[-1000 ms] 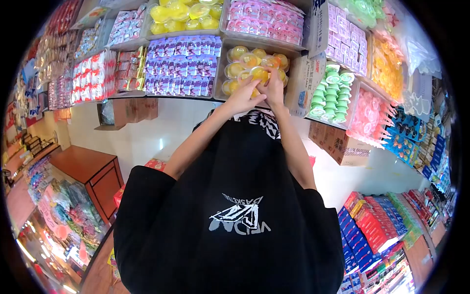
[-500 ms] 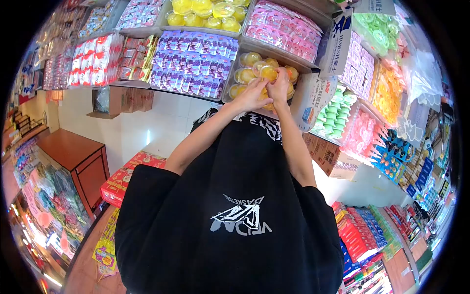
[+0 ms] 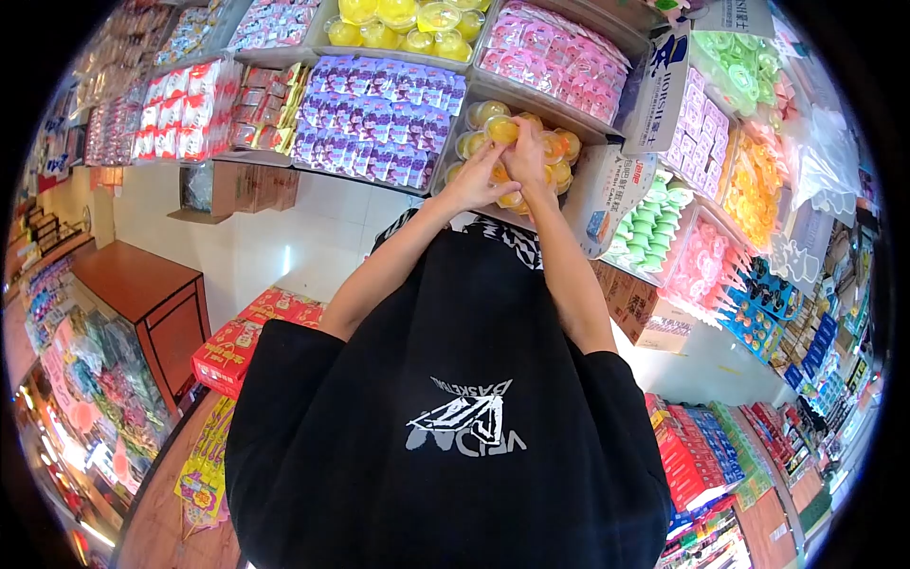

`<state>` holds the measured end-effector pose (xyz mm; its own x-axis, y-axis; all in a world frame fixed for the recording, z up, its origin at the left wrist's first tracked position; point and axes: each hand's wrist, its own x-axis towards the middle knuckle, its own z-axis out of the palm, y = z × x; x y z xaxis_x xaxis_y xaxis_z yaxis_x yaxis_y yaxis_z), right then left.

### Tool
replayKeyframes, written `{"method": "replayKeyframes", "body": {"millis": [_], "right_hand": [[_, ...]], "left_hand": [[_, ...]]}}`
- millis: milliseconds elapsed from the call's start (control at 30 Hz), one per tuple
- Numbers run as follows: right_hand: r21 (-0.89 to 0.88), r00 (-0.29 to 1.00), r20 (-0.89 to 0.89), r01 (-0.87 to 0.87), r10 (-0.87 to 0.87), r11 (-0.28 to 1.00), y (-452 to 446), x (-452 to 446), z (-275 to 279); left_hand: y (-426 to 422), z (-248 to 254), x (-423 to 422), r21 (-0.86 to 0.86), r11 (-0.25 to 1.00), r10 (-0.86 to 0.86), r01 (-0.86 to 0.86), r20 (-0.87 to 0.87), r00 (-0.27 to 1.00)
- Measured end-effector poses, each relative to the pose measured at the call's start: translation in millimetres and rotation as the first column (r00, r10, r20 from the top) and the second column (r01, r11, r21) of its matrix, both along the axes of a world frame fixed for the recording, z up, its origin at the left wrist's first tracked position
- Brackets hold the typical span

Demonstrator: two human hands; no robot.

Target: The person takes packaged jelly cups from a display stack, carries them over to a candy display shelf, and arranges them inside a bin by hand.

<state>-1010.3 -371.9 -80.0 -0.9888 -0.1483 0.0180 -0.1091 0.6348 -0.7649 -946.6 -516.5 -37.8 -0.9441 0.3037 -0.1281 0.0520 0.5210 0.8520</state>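
Both of my hands are over a bin [image 3: 442, 169] of round cups in clear plastic, yellow and orange inside. My right hand [image 3: 523, 156] has its fingers closed on a yellow cup [image 3: 501, 130] held above the others. Close beside it, my left hand [image 3: 476, 182] reaches in from the left, fingertips near the underside of that cup and thumb apart; whether it also grips the cup is hard to see. More cups [image 3: 562, 145] lie around and beneath my hands.
Purple packets [image 3: 374, 119] fill the bin to the left, pink packets [image 3: 555, 62] the one behind. A printed carton flap [image 3: 607, 194] and green cups [image 3: 651, 223] are at the right. Cartons [image 3: 640, 303] stand below, with red boxes [image 3: 251, 337] at lower left.
The view has shifted, so the bins appear farther right than at first. My hands stay together at the cup, which has moved slightly left and up relative to the bin.
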Motion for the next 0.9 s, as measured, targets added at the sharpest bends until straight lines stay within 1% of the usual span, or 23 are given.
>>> {"method": "replayKeyframes", "body": {"millis": [33, 67, 233, 367, 433, 533, 700, 733, 800, 833, 900], "right_hand": [[-0.026, 0.999, 0.034, 0.003, -0.002, 1.0, -0.7, 0.0, 3.9], [-0.023, 1.0, 0.027, 0.002, -0.001, 1.0, -1.0, 0.8, 7.0], [0.007, 0.999, -0.048, -0.013, 0.013, 1.0, -0.5, 0.3, 2.0], [0.009, 1.0, -0.002, -0.003, 0.003, 1.0, -1.8, -1.1, 0.2], [0.017, 0.999, 0.045, 0.009, -0.01, 1.0, -1.9, 0.4, 3.0], [0.025, 0.997, 0.071, 0.009, -0.011, 1.0, -1.4, 1.6, 0.5], [-0.053, 0.999, 0.021, -0.028, 0.03, 0.998, 3.6, 5.3, 1.6], [-0.066, 0.999, 0.004, -0.036, 0.036, 0.997, 5.0, 7.3, 5.0], [-0.074, 0.998, -0.044, 0.038, -0.042, 0.997, 14.2, 19.1, 14.8], [-0.079, 0.995, -0.067, 0.075, -0.08, 0.994, 19.3, 28.0, 23.1], [-0.219, 0.985, -0.007, 0.166, -0.172, 0.961, 28.8, 49.0, 46.7]], "left_hand": [[-0.4, 2.8, -0.4, -0.003, 1.0, 0.003, -0.003, 0.005, 1.0], [-0.2, 5.8, -0.3, -0.005, 1.0, 0.006, -0.006, 0.011, 1.0], [0.4, 3.2, -1.5, -0.009, 1.0, 0.01, -0.01, 0.011, 1.0], [-0.4, -9.5, -1.7, -0.012, 1.0, 0.003, -0.003, -0.014, 1.0], [-0.9, -10.5, -2.0, -0.016, 1.0, -0.002, 0.002, -0.016, 1.0], [-1.9, -6.8, -1.0, -0.011, 1.0, -0.009, 0.008, -0.027, 1.0], [-1.9, -14.4, 1.5, -0.028, 1.0, 0.012, -0.013, -0.051, 0.999], [-2.7, -14.0, 2.0, -0.002, 1.0, 0.018, -0.018, -0.047, 0.999], [-5.2, -8.7, 2.9, 0.051, 0.998, 0.031, -0.029, -0.043, 0.999], [-5.6, 6.8, 3.5, 0.067, 0.997, 0.045, -0.041, -0.059, 0.997], [-7.6, 32.5, 6.1, 0.101, 0.993, 0.073, -0.064, -0.087, 0.994]]}}
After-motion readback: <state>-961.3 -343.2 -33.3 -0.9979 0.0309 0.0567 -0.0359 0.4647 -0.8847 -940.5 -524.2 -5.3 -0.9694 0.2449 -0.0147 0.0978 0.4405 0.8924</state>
